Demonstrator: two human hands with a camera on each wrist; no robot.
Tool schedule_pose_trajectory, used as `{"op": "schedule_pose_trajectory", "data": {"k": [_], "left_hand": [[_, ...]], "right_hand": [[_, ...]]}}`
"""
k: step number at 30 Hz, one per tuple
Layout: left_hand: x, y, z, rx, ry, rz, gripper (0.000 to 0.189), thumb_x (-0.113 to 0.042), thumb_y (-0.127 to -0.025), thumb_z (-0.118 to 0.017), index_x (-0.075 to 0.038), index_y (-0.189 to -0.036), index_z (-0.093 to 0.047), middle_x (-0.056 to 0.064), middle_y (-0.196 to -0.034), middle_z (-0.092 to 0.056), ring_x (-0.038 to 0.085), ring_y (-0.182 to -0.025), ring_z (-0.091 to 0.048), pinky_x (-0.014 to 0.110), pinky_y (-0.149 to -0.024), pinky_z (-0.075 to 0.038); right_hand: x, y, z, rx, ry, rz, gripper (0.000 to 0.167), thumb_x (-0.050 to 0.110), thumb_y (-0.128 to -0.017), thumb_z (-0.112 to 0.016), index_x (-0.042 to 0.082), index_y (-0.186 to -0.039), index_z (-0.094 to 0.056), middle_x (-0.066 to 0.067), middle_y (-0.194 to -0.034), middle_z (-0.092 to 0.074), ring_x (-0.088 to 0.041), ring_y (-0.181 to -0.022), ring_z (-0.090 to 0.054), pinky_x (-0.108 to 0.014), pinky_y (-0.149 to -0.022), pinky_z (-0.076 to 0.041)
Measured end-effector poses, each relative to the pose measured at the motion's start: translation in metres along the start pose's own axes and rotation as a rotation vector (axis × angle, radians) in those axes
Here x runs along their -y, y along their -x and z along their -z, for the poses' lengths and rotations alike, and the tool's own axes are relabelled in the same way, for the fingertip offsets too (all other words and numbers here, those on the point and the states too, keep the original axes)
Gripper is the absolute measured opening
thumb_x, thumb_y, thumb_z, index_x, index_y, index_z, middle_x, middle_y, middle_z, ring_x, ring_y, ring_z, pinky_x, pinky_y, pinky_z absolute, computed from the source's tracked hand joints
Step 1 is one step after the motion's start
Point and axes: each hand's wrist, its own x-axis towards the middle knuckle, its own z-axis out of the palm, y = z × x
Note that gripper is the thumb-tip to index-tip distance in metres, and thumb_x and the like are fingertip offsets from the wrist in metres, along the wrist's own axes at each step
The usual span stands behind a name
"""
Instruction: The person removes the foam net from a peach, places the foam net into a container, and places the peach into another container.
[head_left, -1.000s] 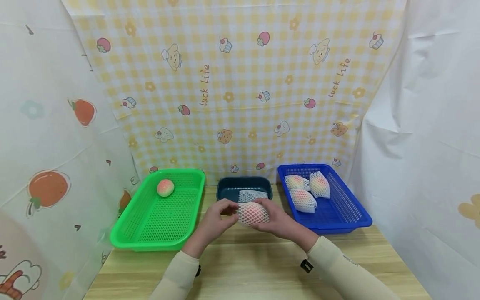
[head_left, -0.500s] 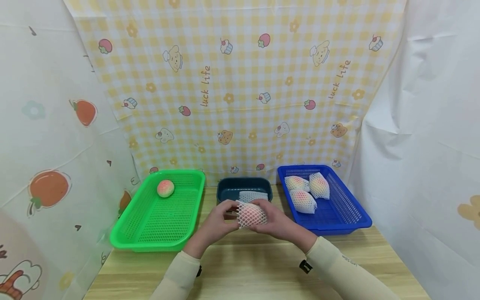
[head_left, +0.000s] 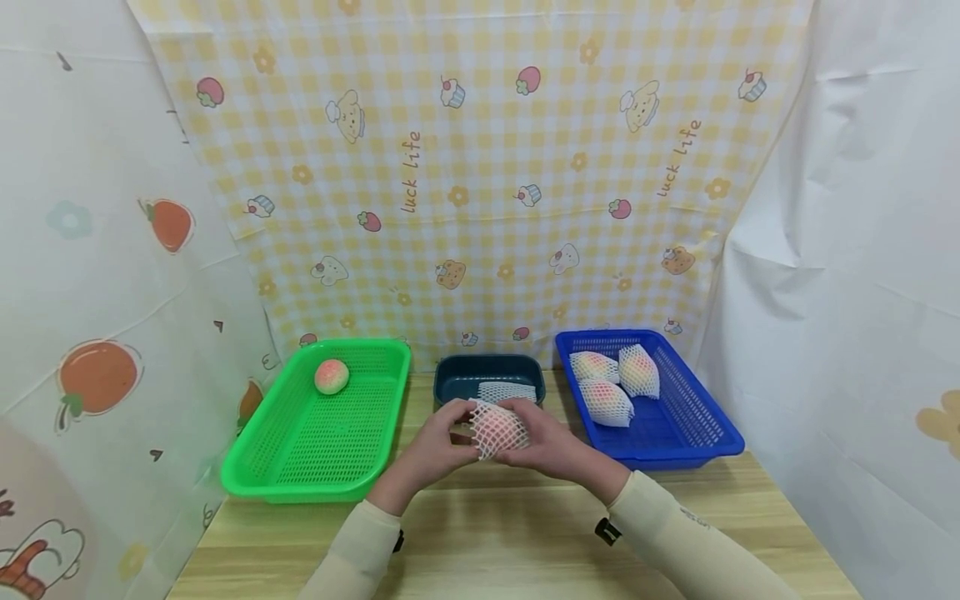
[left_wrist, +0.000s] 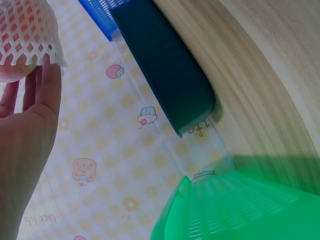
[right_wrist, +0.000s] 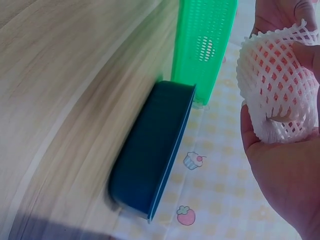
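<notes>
A pink-and-white peach inside a white foam fruit net (head_left: 498, 430) is held between both hands over the table. My right hand (head_left: 551, 442) grips its right end, thumb below and fingers above. On the other end, my left hand (head_left: 437, 443) pinches the net's left edge with fingertips and thumb. In the left wrist view, bare peach (left_wrist: 18, 71) shows at the net's mouth beside the left fingers. The right wrist view shows the net (right_wrist: 277, 82) covering most of the fruit, with the right palm (right_wrist: 287, 167) against one end.
A green basket (head_left: 330, 492) on the left holds one bare peach (head_left: 332, 377). Behind the hands, a dark teal bin (head_left: 457, 385) holds a white foam net (head_left: 507, 391). The blue basket (head_left: 690, 417) on the right contains three netted peaches (head_left: 606, 402).
The netted peach has shifted slightly left and tilted, with its left end now between the left fingers and thumb. The right hand has moved slightly left with it.
</notes>
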Motion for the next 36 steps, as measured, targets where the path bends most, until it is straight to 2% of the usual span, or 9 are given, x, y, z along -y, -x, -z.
{"op": "schedule_pose_trajectory", "data": {"k": [13, 21, 31, 36], "left_hand": [[-0.0005, -0.0019, -0.0005, -0.01, -0.013, -0.005, 0.055, 0.002, -0.094, -0.081, -0.009, -0.144, -0.062, 0.007, -0.136, -0.059, 0.026, -0.123, -0.06, 0.053, -0.103, -0.061], [-0.0026, -0.0017, -0.0004, -0.02, -0.047, 0.013, 0.056, -0.001, -0.094, -0.083, -0.011, -0.144, -0.061, 0.004, -0.136, -0.059, 0.023, -0.122, -0.061, 0.041, -0.101, -0.062], [-0.0014, -0.001, -0.0003, -0.04, -0.062, -0.001, 0.058, -0.003, -0.093, -0.085, -0.011, -0.144, -0.061, 0.003, -0.137, -0.06, 0.023, -0.122, -0.062, 0.043, -0.101, -0.062], [0.0003, -0.0017, 0.0012, -0.044, -0.084, -0.024, 0.059, -0.003, -0.091, -0.085, -0.01, -0.144, -0.06, 0.004, -0.136, -0.059, 0.023, -0.12, -0.06, 0.047, -0.101, -0.061]], "right_hand": [[0.0005, -0.0047, -0.0014, -0.004, -0.032, 0.027, 0.071, 0.033, -0.097, -0.088, 0.02, -0.157, -0.052, -0.004, -0.146, -0.059, -0.019, -0.12, -0.063, -0.036, -0.097, -0.058], [0.0013, -0.0059, -0.0021, -0.006, -0.03, 0.029, 0.073, 0.032, -0.096, -0.089, 0.019, -0.157, -0.052, -0.004, -0.144, -0.059, -0.019, -0.118, -0.063, -0.035, -0.095, -0.058], [0.0029, -0.0059, -0.0024, -0.006, -0.03, 0.012, 0.075, 0.036, -0.096, -0.09, 0.019, -0.157, -0.052, -0.002, -0.147, -0.059, -0.018, -0.122, -0.063, -0.037, -0.099, -0.058], [0.0033, -0.0053, -0.0022, -0.019, 0.007, 0.03, 0.075, 0.039, -0.095, -0.09, 0.019, -0.157, -0.053, -0.003, -0.148, -0.059, -0.019, -0.123, -0.063, -0.039, -0.101, -0.057]]}}
